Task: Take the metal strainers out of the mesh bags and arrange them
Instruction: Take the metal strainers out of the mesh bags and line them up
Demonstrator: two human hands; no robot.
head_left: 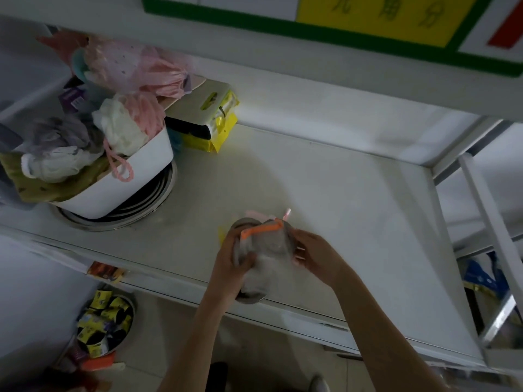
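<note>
Over the front edge of the white shelf (325,199) I hold a bundle of round metal strainers (268,244) wrapped in a pale mesh bag (266,270) with an orange strap (261,231) across the top. My left hand (230,258) grips the bundle's left side, fingers wrapped over the rim. My right hand (314,254) holds the right side, pinching the bag. How many strainers are inside is hidden by the mesh.
A white tub (133,176) full of bath puffs and cloths sits on stacked metal rings (135,210) at the left. Yellow packets (209,120) lie behind it. A bowl of small packets (104,323) stands on the floor below. A metal rack (486,216) is right.
</note>
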